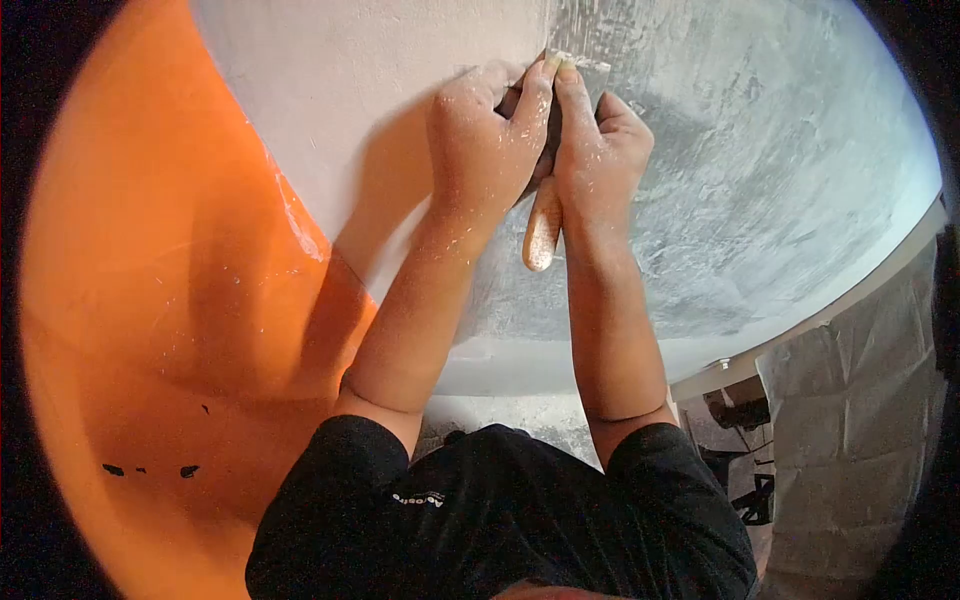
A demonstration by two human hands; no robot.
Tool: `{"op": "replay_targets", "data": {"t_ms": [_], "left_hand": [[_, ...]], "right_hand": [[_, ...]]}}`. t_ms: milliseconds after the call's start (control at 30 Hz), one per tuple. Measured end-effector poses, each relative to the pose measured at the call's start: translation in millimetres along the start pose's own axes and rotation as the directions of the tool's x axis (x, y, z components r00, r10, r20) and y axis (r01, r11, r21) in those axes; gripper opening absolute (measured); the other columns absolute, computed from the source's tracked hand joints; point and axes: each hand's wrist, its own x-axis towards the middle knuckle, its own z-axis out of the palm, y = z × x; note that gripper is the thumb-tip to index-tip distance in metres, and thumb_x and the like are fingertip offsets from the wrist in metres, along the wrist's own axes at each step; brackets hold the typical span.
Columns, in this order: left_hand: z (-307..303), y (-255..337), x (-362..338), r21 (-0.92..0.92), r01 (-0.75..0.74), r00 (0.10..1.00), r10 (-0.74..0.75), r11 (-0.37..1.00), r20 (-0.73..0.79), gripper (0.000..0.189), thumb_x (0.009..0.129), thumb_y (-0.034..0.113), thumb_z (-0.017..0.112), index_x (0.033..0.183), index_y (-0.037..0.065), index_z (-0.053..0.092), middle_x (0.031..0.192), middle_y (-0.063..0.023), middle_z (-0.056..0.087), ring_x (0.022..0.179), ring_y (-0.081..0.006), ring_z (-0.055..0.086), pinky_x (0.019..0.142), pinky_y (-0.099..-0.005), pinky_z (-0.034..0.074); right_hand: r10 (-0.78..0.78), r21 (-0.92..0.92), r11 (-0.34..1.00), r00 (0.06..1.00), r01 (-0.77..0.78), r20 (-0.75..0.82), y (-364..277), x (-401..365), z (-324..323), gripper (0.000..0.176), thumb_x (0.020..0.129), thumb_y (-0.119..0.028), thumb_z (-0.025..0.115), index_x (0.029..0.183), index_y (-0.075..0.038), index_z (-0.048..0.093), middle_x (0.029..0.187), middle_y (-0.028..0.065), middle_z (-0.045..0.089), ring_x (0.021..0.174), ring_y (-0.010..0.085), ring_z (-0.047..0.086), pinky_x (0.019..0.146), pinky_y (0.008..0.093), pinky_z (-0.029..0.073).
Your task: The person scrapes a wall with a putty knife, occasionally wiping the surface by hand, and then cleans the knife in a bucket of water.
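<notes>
Both hands are raised together against a wall (750, 190) that is smeared grey on the right and pale on the left. Between them is a scraper (541, 235) with a light wooden handle pointing down toward me. My left hand (485, 135) is closed on its left side, thumb pressed near the top of the blade. On the other side, my right hand (603, 140) grips it too, its thumb meeting the left one. White flecks cover both hands and forearms. Part of the blade shows past the right thumb; the rest is hidden behind the fingers.
A bright orange surface (130, 250) fills the left, with dark chips low on it. At the lower right hangs a creased grey sheet (850, 410), beside some dark objects (740, 430) I cannot make out.
</notes>
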Motion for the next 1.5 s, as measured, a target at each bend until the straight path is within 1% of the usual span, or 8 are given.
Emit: {"op": "replay_targets", "data": {"t_ms": [500,900,933,1000,1200,1300,1367,1500], "left_hand": [[-1.2,10.0,8.3,0.007,0.032,0.999,-0.032,0.999,-0.004,0.03,0.089,0.024,0.068,0.08,-0.004,0.07,0.064,-0.0191,0.065,0.056,-0.0267,0.064,0.057,-0.0366,0.048],[-11.4,35.5,20.1,0.17,-0.069,0.996,0.076,0.983,-0.038,0.032,0.089,0.026,0.068,0.079,-0.004,0.07,0.067,-0.022,0.066,0.059,-0.032,0.067,0.057,-0.0382,0.049],[-3.0,21.6,31.0,-0.049,-0.12,0.991,0.116,0.992,-0.072,0.032,0.089,0.027,0.067,0.081,-0.004,0.071,0.067,-0.0231,0.065,0.061,-0.034,0.068,0.058,-0.0394,0.05],[-4.3,13.5,29.3,0.027,-0.045,0.999,0.046,0.999,-0.023,0.034,0.089,0.033,0.068,0.087,0.0,0.072,0.07,-0.0213,0.067,0.062,-0.0297,0.068,0.06,-0.0381,0.051],[-6.3,22.9,24.8,0.097,-0.063,0.998,0.066,0.993,-0.023,0.03,0.089,0.026,0.067,0.084,-0.003,0.073,0.07,-0.0237,0.066,0.064,-0.0353,0.069,0.06,-0.0401,0.051],[-8.4,38.3,38.1,0.005,0.002,1.0,-0.002,1.0,-0.016,0.035,0.092,0.023,0.065,0.073,-0.006,0.067,0.059,-0.0197,0.063,0.049,-0.0199,0.055,0.048,-0.0384,0.043],[-14.0,44.0,37.7,0.432,0.079,0.996,-0.089,0.898,0.003,0.035,0.09,0.038,0.066,0.093,0.004,0.074,0.074,-0.0189,0.07,0.065,-0.0281,0.069,0.064,-0.0386,0.052],[-8.7,23.9,25.9,0.176,-0.031,1.0,0.03,0.984,0.008,0.034,0.09,0.037,0.066,0.095,0.005,0.073,0.077,-0.0205,0.07,0.068,-0.0299,0.07,0.065,-0.039,0.052]], "right_hand": [[-0.064,-0.193,0.979,0.998,0.067,0.019,0.4,11.0,-4.1,0.025,0.091,-0.018,0.068,0.079,0.004,0.069,0.067,0.0008,0.065,0.062,0.0041,0.051,0.054,0.0255,0.043],[-0.172,-0.145,0.974,0.985,0.172,0.009,-9.2,19.4,8.0,0.032,0.09,-0.02,0.069,0.069,0.005,0.064,0.059,-0.0022,0.057,0.058,0.0048,0.046,0.05,0.0282,0.04],[-0.134,-0.017,0.991,0.991,0.134,0.023,-7.5,24.2,15.0,0.032,0.094,-0.024,0.065,0.074,0.002,0.067,0.061,-0.0004,0.059,0.054,0.006,0.049,0.047,0.0264,0.04],[-0.103,0.113,0.989,0.994,0.099,0.037,-4.3,27.3,14.4,0.034,0.098,-0.028,0.062,0.079,-0.002,0.07,0.062,0.0014,0.062,0.05,0.0073,0.052,0.044,0.0245,0.04],[-0.149,-0.129,0.981,0.988,0.144,-0.032,-9.6,22.0,9.4,0.033,0.09,-0.02,0.069,0.068,0.004,0.064,0.06,-0.0004,0.06,0.06,0.0043,0.048,0.05,0.0284,0.041],[0.014,-0.059,0.998,1.0,-0.013,0.018,-21.7,29.7,12.7,0.03,0.09,-0.026,0.07,0.08,0.002,0.071,0.071,0.003,0.066,0.064,0.0059,0.056,0.057,0.025,0.046],[-0.092,-0.094,0.991,0.995,0.094,0.027,-23.6,32.4,13.0,0.029,0.09,-0.025,0.07,0.08,0.002,0.071,0.071,0.0033,0.066,0.064,0.0063,0.056,0.057,0.025,0.046],[-0.086,-0.111,0.99,0.996,0.088,0.024,-10.2,25.0,4.6,0.029,0.09,-0.025,0.07,0.08,0.002,0.072,0.072,0.0035,0.067,0.066,0.0061,0.056,0.058,0.0255,0.046]]}}
